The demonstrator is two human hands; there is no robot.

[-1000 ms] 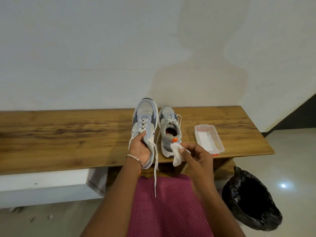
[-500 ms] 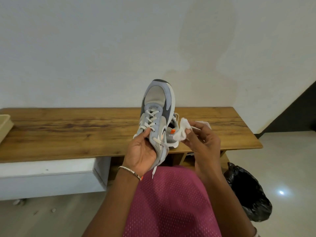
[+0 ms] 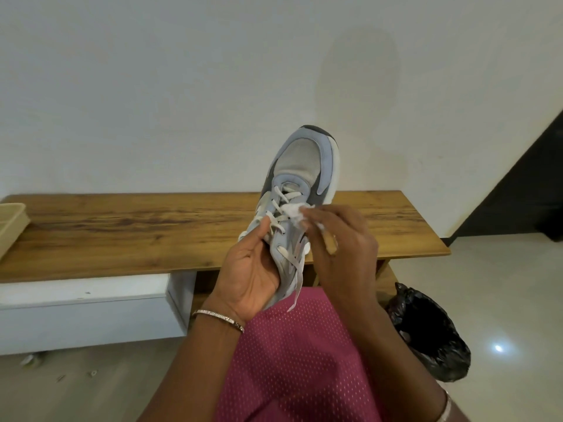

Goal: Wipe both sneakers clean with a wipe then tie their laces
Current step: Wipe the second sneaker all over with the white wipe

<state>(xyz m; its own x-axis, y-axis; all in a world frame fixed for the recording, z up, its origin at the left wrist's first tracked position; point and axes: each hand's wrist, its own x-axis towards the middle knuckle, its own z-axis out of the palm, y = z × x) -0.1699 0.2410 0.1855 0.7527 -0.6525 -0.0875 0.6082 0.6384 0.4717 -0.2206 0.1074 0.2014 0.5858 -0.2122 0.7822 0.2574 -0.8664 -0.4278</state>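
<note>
Now wiping the sneaker (image 3: 304,166): left hand (image 3: 253,269) grips its rear half, right hand (image 3: 338,239) pinches wipe (image 3: 294,210) onto its laces (image 3: 275,208); next, I judge, firm strokes along its upper.

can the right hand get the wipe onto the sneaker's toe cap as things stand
Probably yes: the right hand holds the wipe on the laces, next to the bare toe cap. The left hand grips the sneaker by its rear half, out of the way.
</note>
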